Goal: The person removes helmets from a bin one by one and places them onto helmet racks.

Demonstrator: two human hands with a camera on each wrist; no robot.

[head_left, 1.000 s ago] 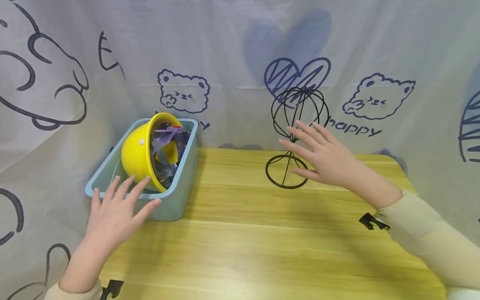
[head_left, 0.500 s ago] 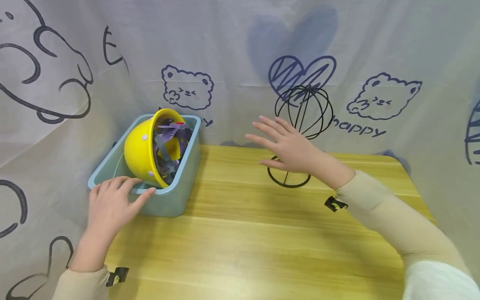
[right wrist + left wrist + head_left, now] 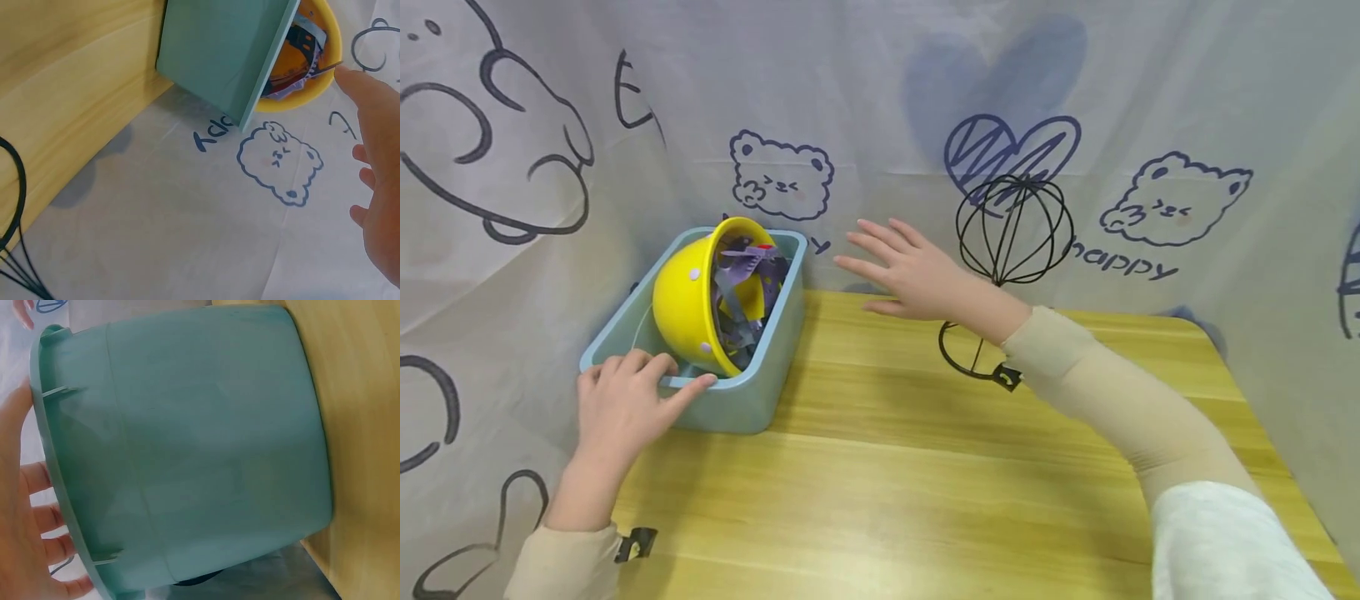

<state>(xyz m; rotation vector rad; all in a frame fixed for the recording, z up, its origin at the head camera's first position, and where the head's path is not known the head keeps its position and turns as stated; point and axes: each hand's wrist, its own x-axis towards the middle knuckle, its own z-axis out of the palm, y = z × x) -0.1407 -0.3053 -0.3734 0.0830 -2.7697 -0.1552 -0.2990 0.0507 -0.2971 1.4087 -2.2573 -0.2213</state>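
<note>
since a second ago your right hand (image 3: 917, 271) has swept away from the wire stand (image 3: 1011, 229) toward the bin (image 3: 752, 400), and your left hand (image 3: 625, 404) has come to rest on the bin's near rim.

the counter (image 3: 925, 492) is pale yellow wood grain, and a white cloth backdrop (image 3: 865, 100) printed with bears, hearts and "happy" hangs behind it and wraps round both sides.

the teal bin sits at the counter's far left corner, against the cloth. inside it a yellow helmet (image 3: 688, 300) stands on its edge, its purple straps (image 3: 741, 292) facing the bin's right wall. right of the bin stands the black wire stand, upright, its round base partly hidden by your right forearm. between your right hand and the helmet stands only the bin's right wall.

your left hand has its fingers curled over the bin's near rim, thumb on the outer wall. your right hand is spread flat in the air, fingers straight, holding nothing, just right of the bin.

the left wrist view shows the bin's outer wall (image 3: 206, 450) close up, with your fingers (image 3: 37, 512) along the rim, and no helmet. the right wrist view shows the bin's far corner (image 3: 219, 56) from below the hand, the helmet brim (image 3: 312, 81) peeking past it, and your fingertip (image 3: 359, 84) near that brim.
</note>
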